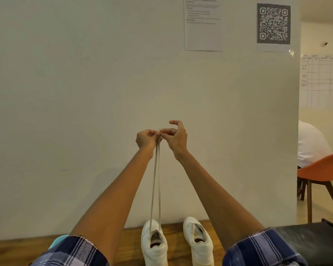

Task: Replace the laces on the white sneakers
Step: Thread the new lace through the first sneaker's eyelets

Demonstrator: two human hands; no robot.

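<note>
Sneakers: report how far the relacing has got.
Done: a lace is through the lowest eyelets of the left sneaker, on the wooden table. In hand: the left hand and right hand pinch its two ends together, held high. Left: that shoe's remaining eyelets, and the right sneaker, which shows no lace.

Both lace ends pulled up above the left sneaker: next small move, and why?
Probably lower the ends and cross them to thread the next eyelets. The left hand and right hand pinch the two ends of the grey lace level, strands taut from the left white sneaker, so the lengths look matched.
</note>
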